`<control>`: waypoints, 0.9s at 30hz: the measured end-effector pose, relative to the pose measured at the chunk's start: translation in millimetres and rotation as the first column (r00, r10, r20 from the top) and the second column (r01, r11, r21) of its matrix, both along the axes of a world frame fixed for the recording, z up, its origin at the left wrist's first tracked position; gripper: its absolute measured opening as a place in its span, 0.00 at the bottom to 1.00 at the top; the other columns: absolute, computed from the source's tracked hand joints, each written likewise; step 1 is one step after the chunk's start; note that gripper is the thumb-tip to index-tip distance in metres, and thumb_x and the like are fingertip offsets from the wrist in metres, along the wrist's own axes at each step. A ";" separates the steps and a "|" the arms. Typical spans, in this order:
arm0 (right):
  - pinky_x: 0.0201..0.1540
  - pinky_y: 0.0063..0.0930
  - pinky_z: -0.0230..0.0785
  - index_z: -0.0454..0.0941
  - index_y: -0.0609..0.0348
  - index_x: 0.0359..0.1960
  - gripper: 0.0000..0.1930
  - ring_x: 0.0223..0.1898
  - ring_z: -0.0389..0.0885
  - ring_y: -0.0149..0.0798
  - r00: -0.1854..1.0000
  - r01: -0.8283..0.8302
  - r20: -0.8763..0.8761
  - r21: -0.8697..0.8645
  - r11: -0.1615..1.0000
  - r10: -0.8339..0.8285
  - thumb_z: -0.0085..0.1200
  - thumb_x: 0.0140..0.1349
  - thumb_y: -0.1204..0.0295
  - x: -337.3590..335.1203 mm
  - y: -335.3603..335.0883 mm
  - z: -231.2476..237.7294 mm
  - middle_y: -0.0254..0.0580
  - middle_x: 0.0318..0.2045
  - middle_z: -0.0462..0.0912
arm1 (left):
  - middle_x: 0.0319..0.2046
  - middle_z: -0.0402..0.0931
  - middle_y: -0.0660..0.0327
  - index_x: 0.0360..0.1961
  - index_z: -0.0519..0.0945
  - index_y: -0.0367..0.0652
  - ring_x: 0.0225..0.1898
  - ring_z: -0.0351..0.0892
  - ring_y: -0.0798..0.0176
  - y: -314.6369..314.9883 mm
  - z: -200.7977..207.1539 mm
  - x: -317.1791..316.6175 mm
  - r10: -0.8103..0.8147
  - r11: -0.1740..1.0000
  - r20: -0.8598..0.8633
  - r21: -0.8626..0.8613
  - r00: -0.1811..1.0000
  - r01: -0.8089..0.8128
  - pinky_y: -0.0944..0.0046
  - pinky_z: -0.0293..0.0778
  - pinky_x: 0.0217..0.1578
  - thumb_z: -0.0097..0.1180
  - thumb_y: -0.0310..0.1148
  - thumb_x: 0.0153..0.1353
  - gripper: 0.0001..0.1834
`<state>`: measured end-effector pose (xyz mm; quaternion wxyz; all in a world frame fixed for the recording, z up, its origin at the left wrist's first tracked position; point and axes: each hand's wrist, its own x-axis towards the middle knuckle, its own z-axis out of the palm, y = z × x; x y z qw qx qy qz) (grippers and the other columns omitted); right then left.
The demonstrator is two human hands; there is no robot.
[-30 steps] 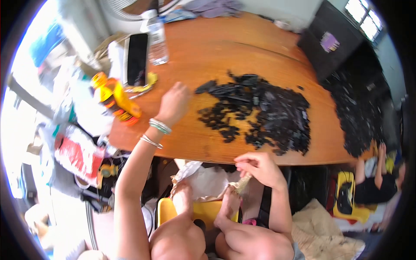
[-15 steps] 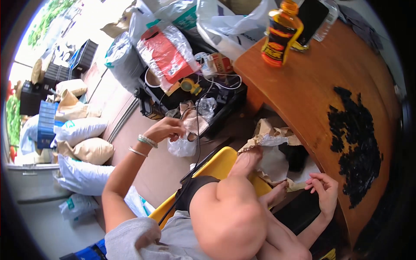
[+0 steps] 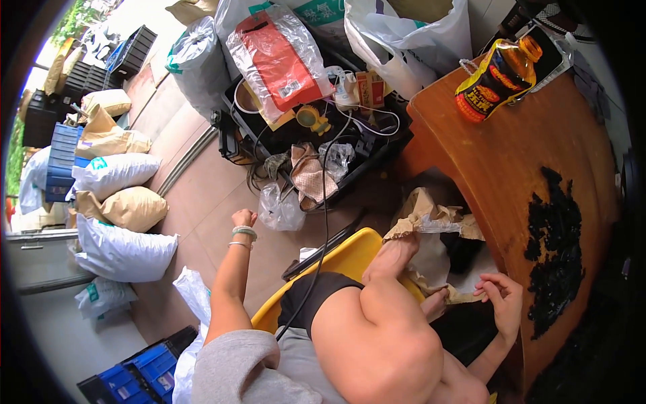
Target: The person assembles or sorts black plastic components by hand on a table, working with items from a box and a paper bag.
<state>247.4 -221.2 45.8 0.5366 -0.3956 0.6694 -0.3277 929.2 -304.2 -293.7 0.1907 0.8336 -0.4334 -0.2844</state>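
First, the left hand (image 3: 244, 218) is curled in a fist near a clear bag (image 3: 281, 210). Next, a paper bag (image 3: 420, 210) sits by a bare foot (image 3: 391, 258). The right hand (image 3: 499, 299), fingers half bent, is at its rim; I can't tell if either hand holds anything. Black bits (image 3: 557, 266) lie on the table (image 3: 501, 155).

2 hands (image 3: 243, 217) (image 3: 506, 306), 1 orange btl (image 3: 494, 82), 1 wooden tbl (image 3: 501, 158).

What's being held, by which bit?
The right grip is by the rim of the brown paper bag; I can't tell whether it pinches. The left grip is curled, nothing showing.
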 end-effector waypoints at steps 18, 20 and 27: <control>0.29 0.22 0.71 0.79 0.67 0.36 0.07 0.26 0.79 0.29 0.983 0.102 -0.144 -0.077 0.992 -0.113 0.54 0.58 0.76 -18.3 22.2 -10.0 0.42 0.27 0.81 | 0.34 0.76 0.51 0.33 0.75 0.36 0.29 0.78 0.52 -107.5 335.6 -461.5 -0.855 -0.181 0.433 -0.764 0.284 0.620 0.63 0.74 0.29 0.57 0.14 0.47 0.11; 0.30 0.24 0.71 0.79 0.66 0.36 0.07 0.27 0.79 0.33 0.936 0.232 -0.214 -0.218 0.948 -0.279 0.54 0.57 0.77 -26.6 27.0 -9.8 0.43 0.28 0.81 | 0.34 0.75 0.52 0.32 0.75 0.36 0.32 0.77 0.51 -110.0 349.3 -524.7 -0.873 -0.368 0.487 -0.684 0.019 0.630 0.60 0.74 0.30 0.56 0.16 0.46 0.10; 0.34 0.34 0.70 0.79 0.61 0.30 0.03 0.32 0.75 0.47 0.455 0.180 -0.561 -0.703 0.689 -0.691 0.56 0.53 0.77 -85.8 -3.3 -24.0 0.41 0.28 0.76 | 0.36 0.72 0.47 0.41 0.73 0.34 0.39 0.72 0.44 -160.5 317.0 -724.3 -0.844 -0.377 0.535 -0.540 -0.039 0.753 0.53 0.69 0.40 0.54 0.28 0.56 0.13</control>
